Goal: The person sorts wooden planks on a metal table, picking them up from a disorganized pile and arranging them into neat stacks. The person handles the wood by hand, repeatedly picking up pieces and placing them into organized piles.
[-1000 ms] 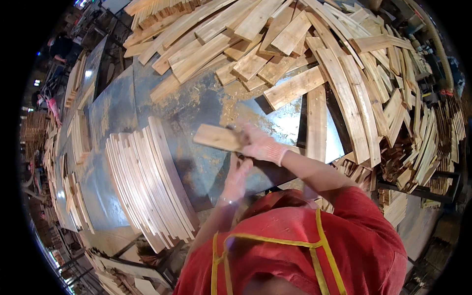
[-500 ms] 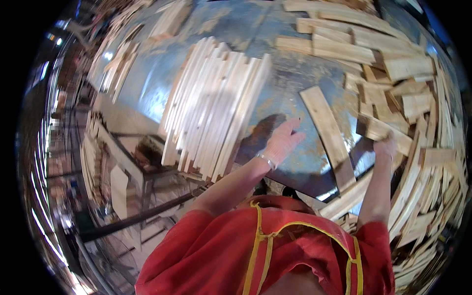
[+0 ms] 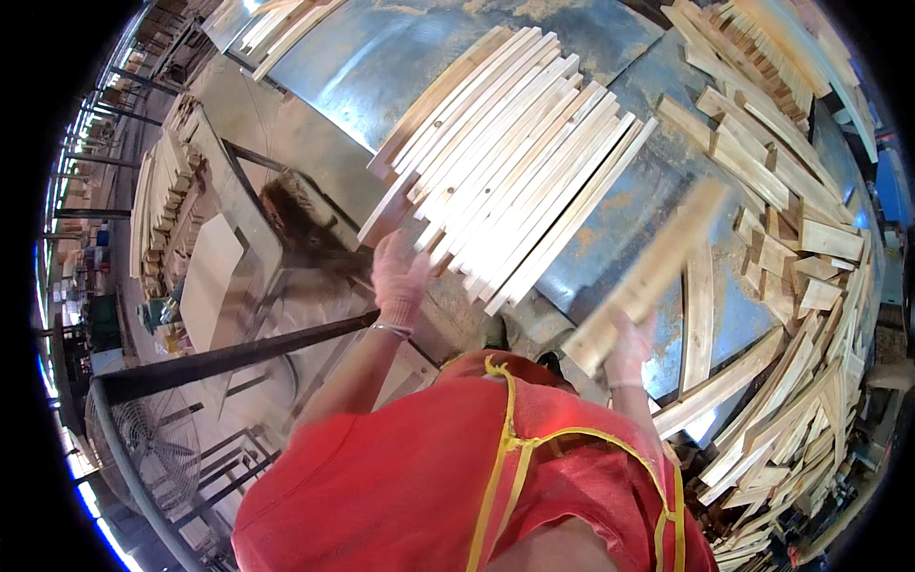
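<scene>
My right hand (image 3: 630,349), in a pale knit glove, grips a flat wooden board (image 3: 658,272) near its lower end. The board is tilted over the table's near edge and smeared by motion. Pale wooden strips (image 3: 515,157) lie side by side in a row on the blue metal table (image 3: 591,262). At the row's near left end is my left hand (image 3: 398,281), also gloved, with fingers apart against or just short of the strip ends; contact is hard to tell. One strip juts out past the others beside its fingers.
Another board (image 3: 698,315) lies on the table right of the held one. Loose wood pieces (image 3: 762,248) and a heap of thin offcuts (image 3: 791,400) fill the right side. On the left are a dark metal bar (image 3: 238,357), a caged fan (image 3: 157,443) and stacked wood (image 3: 162,205).
My right hand has moved left, bringing a board up off the wood at the right. My left hand has gone from above the bare table to the row's near left end. The view has shifted.
</scene>
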Motion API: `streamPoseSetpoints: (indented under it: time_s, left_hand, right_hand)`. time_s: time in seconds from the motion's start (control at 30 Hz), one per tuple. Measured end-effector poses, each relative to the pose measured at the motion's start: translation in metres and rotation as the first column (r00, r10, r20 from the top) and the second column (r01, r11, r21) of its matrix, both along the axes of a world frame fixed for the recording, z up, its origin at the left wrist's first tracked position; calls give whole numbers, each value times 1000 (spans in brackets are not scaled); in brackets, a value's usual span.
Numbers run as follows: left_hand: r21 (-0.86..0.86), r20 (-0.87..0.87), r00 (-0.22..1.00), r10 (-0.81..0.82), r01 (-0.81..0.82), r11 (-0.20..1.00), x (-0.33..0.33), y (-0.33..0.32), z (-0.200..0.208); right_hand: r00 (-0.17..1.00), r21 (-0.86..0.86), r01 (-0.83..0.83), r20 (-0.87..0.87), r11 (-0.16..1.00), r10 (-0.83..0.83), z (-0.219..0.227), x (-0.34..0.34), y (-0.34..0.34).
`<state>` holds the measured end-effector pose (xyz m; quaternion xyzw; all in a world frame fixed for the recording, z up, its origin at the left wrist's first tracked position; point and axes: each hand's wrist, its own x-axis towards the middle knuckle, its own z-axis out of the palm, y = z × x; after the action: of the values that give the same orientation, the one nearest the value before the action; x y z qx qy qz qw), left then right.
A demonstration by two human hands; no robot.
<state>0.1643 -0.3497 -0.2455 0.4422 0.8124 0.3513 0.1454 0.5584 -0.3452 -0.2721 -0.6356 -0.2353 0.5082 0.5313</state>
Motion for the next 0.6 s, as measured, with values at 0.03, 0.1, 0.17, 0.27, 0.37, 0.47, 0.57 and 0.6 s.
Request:
streamPoseSetpoints:
  time_s: [0.03, 0.1, 0.17, 0.27, 0.37, 0.47, 0.57, 0.6]
  left_hand:
    - [-98, -5, 996, 87, -87, 991, -16, -8, -8]
    - [12, 435, 875, 212, -241, 970, -41, -22, -53]
    - [-201, 592, 765, 253, -164, 966, -47, -13, -52]
    - [-182, 767, 592, 245, -165, 969, -23, -13, -61]
    - [-468, 473, 868, 152, 101, 878, 13, -13, 13]
    - [-417, 650, 736, -189, 554, 721, 22, -22, 5]
    - [-441, 635, 681, -365, 707, 552, 29, 46, 38]
    - [-463, 573, 720, -392, 678, 571, 31, 81, 36]
  right_hand:
    - [984, -10, -136, 114, 991, 136, -1, -20, 19]
    - [821, -190, -506, 192, 842, 537, 40, -64, 55]
    - [607, -318, -705, 193, 634, 771, 61, -84, 85]
    - [772, -189, -603, 105, 775, 627, 21, -47, 107]
    - [888, -135, -397, 193, 908, 417, 15, -24, 116]
    - [833, -96, -365, 411, 926, 371, -16, -5, 132]
    - [814, -173, -460, 310, 871, 492, 33, -5, 142]
    - [797, -194, -543, 191, 817, 574, 53, -1, 155]
